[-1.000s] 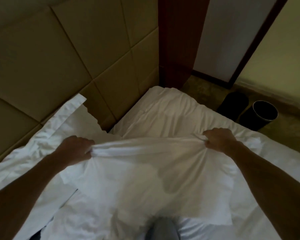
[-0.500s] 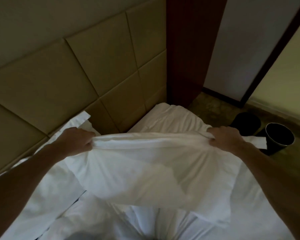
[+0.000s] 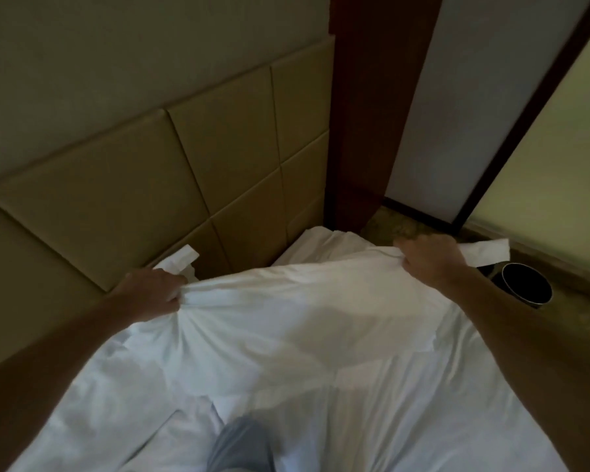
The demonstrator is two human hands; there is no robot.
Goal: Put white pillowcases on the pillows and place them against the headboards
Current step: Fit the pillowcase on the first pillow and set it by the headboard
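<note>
A pillow in a white pillowcase [image 3: 307, 311] hangs in front of me over the bed, held up by its top edge. My left hand [image 3: 150, 294] grips the bunched left corner. My right hand [image 3: 430, 260] grips the right corner, and a flap of the case sticks out past it to the right. Behind the pillow stands the tan padded headboard [image 3: 191, 185]. The white corner of another pillow or case [image 3: 181, 260] pokes up against the headboard just behind my left hand.
White bed linen [image 3: 423, 403] covers the mattress below. A grey-trousered knee [image 3: 242, 447] rests on the bed at the bottom. A dark wooden post [image 3: 365, 114] stands at the bed's far corner. A black round bin [image 3: 525, 284] sits on the floor to the right.
Both hands have lifted the pillow and carried it away from me toward the headboard. The view has tilted upward, showing more wall above the headboard.
</note>
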